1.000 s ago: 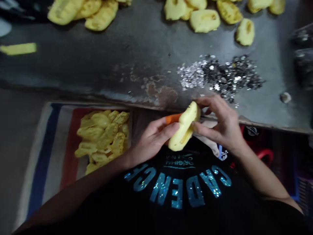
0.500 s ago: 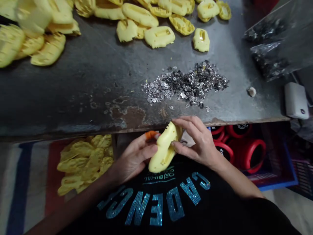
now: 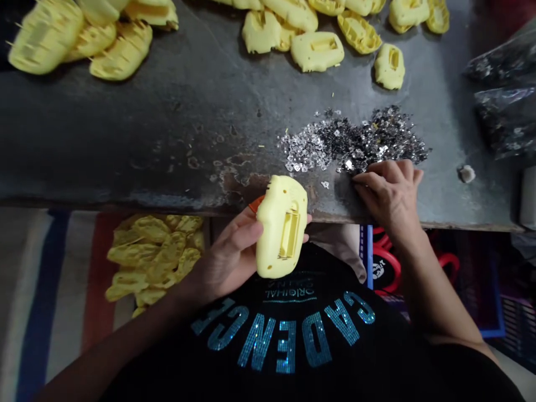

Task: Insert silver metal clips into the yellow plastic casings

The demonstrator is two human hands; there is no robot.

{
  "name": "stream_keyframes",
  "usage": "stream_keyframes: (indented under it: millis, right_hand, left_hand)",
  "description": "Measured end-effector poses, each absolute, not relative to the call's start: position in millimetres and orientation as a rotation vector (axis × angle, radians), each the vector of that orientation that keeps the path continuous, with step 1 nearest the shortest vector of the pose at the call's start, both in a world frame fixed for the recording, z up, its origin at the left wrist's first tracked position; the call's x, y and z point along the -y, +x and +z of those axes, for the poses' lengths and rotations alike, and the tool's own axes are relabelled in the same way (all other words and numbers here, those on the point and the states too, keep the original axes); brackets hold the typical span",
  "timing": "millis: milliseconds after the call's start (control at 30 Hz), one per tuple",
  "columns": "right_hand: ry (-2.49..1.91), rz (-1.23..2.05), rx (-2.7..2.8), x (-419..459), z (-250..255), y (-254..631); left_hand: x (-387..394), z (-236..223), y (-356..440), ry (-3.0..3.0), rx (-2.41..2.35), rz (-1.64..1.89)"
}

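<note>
My left hand (image 3: 228, 251) is shut on a yellow moulded plastic shell (image 3: 282, 226), which has a rectangular recess facing up. An orange tool handle (image 3: 256, 204) shows behind that hand, mostly hidden. My right hand (image 3: 389, 192) rests on the grey metal table (image 3: 125, 128), its fingertips at the edge of a pile of silver metal flakes (image 3: 352, 142). It holds nothing I can see. Several similar yellow shells (image 3: 317, 51) lie at the far side of the table.
A heap of yellow pieces (image 3: 153, 257) lies on a striped woven sack (image 3: 62, 268) below the table's near edge. Red rings (image 3: 387, 268) sit in a blue crate at lower right. Dark plastic bags (image 3: 506, 120) lie at the right, beside a small pale lump (image 3: 467, 174).
My right hand has let go of the yellow shell and moved onto the table by the flakes. My left hand now holds the shell alone, turned with its recess up.
</note>
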State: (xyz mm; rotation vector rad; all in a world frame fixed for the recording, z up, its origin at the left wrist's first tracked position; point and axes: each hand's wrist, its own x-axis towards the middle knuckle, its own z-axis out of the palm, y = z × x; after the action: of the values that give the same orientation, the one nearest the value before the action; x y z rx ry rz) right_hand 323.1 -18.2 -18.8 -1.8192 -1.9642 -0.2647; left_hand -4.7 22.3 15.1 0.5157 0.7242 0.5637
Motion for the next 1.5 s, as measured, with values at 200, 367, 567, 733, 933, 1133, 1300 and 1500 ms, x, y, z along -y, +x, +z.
stream_keyframes:
  millis: [200,367,567,733,933,1133,1300,1500]
  right_hand:
    - [-1.535,0.222,1.923,25.6,17.1,301.5]
    - [-1.123,0.621,1.851,28.6,39.5,272.9]
    - [-1.051,0.586,1.968,26.0,46.3,262.2]
    - [-1.045,0.353,2.188,26.7,55.1,259.4]
    - [-1.022,0.083,2.378,28.2,63.0,255.5]
    - [-1.031,-0.124,2.483,33.1,66.8,250.7]
    - [-1.079,-0.082,2.437,38.1,63.7,249.1]
    - [-1.187,0.042,2.16,52.6,52.8,249.3]
  left_hand:
    - [-19.2,4.9,-2.4,0.475,-0.577,0.503]
    - [-14.2,-2.0,3.2,0.459,-0.458,0.476]
    - [-7.0,-5.2,4.1,0.468,-0.367,0.468]
    - [-0.2,-6.2,4.8,0.458,-0.358,0.489]
    - [3.7,-8.1,4.1,0.513,-0.383,0.497]
    - [7.0,-10.1,2.4,0.51,-0.485,0.501]
    - [6.2,-9.8,3.6,0.505,-0.466,0.514]
    - [1.3,-4.6,0.5,0.473,-0.444,0.461]
